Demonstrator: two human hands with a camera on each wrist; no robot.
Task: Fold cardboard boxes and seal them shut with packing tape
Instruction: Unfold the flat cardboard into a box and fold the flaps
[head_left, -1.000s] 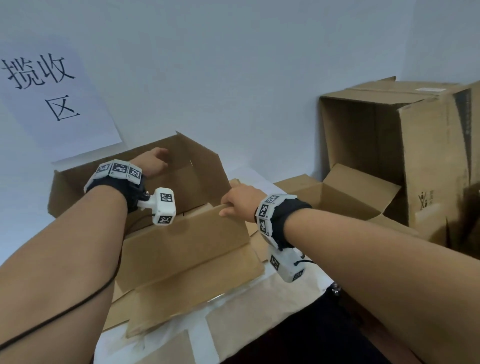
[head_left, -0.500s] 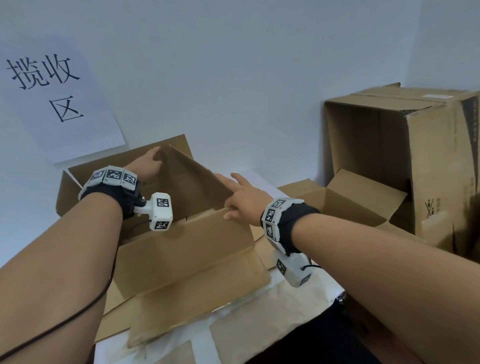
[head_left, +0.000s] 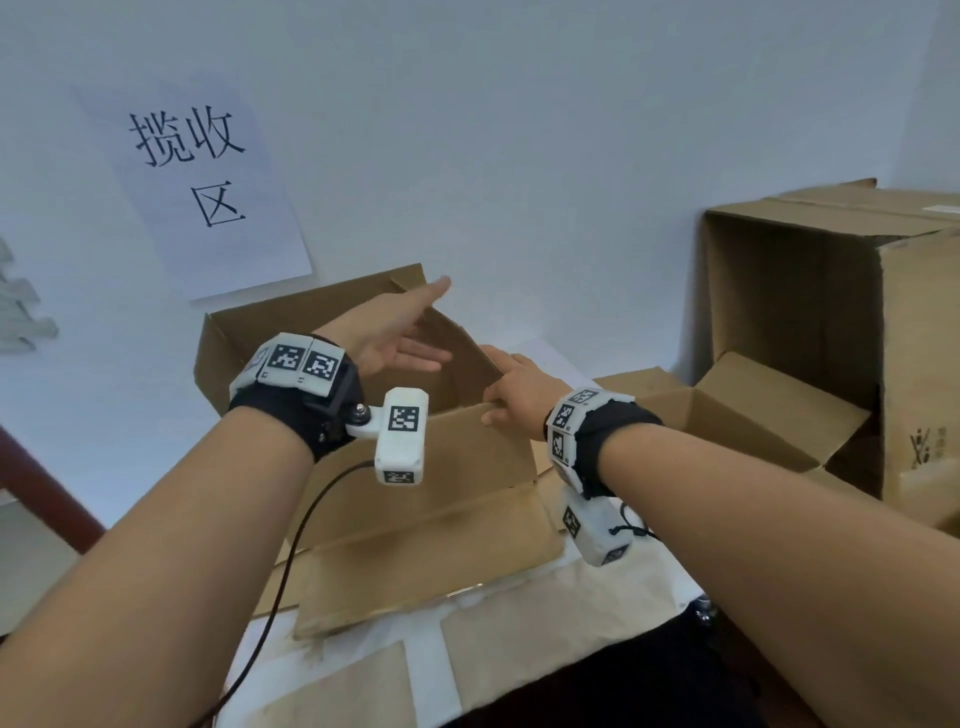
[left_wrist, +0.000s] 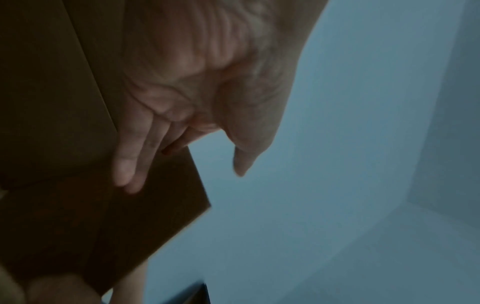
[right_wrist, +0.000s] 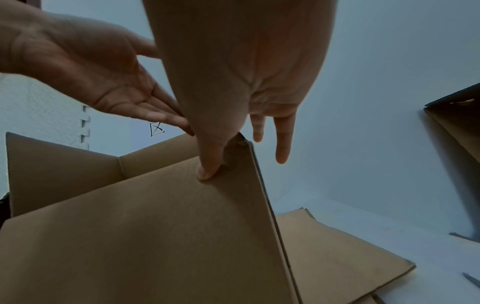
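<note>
A brown cardboard box (head_left: 467, 457) stands open-topped in the middle of the table, its near flap (head_left: 426, 561) hanging down in front. My left hand (head_left: 400, 338) reaches over the opening, fingers straight, fingertips against the inner face of the upright right side flap (left_wrist: 103, 226). My right hand (head_left: 519, 395) sits at the box's near right corner. Its thumb (right_wrist: 207, 164) presses on the near panel (right_wrist: 155, 236) while the fingers (right_wrist: 283, 139) stretch straight past the edge. No tape is in view.
A tall open carton (head_left: 909, 364) lies on its side at the right, with a smaller open box (head_left: 753, 415) in front of it. A paper sign (head_left: 208, 182) hangs on the wall close behind. Brown paper sheets (head_left: 545, 613) cover the table's front.
My left hand let go of the far wall's top edge, opened and reached right toward the side flap. My right hand's fingers uncurled from the near corner. The view tilted upward.
</note>
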